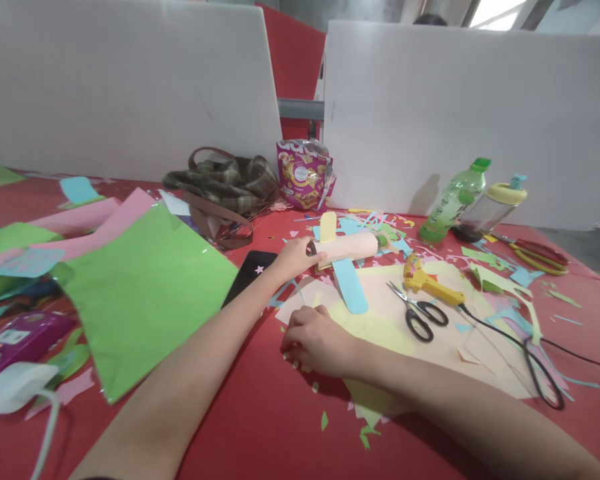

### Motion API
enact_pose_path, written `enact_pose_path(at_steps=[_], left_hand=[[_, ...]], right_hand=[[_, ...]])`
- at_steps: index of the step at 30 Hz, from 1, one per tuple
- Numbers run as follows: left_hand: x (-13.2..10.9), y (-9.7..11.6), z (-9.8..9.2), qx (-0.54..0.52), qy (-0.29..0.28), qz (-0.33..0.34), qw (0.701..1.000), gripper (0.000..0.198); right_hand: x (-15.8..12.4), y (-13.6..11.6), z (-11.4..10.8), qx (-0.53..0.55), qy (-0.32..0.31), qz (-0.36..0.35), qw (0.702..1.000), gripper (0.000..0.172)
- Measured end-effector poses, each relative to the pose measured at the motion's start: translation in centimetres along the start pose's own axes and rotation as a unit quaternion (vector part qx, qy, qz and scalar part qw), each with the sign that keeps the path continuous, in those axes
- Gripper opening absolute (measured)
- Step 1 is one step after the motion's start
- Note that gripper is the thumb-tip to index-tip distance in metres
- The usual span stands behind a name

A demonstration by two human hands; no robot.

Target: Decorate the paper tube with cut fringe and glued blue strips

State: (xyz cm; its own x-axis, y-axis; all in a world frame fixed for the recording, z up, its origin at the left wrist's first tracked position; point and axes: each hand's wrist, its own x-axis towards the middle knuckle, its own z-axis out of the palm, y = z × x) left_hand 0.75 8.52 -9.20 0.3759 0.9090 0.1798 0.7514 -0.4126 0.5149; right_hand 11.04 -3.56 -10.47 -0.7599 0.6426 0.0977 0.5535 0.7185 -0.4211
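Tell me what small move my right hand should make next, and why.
I'd probably have your right hand pinch up one of the small pale bits on the red table. They lie right by its curled fingers, while your left hand holds the pale paper tube near one end. Whether the right hand grips a bit now is hard to tell.

Red tbl. (260, 427) w/ bright-green paper sheet (155, 300), flat black phone (246, 269) to sheet's R & dark plaid cloth bag (225, 181) behind.
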Motion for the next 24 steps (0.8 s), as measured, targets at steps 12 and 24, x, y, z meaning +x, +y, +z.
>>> enact_pose_path(at_steps=[12, 24], left_hand=[[0.0, 0.0, -0.1, -0.010, 0.002, 0.004, 1.000, 0.044], [0.0, 0.0, -0.1, -0.017, -0.001, 0.006, 1.000, 0.040]], right_hand=[[0.9, -0.4, -0.3, -0.006, -0.077, -0.005, 0.997, 0.012], [0.8, -1.1, -0.9, -0.023, -0.085, -0.008, 0.996, 0.014]])
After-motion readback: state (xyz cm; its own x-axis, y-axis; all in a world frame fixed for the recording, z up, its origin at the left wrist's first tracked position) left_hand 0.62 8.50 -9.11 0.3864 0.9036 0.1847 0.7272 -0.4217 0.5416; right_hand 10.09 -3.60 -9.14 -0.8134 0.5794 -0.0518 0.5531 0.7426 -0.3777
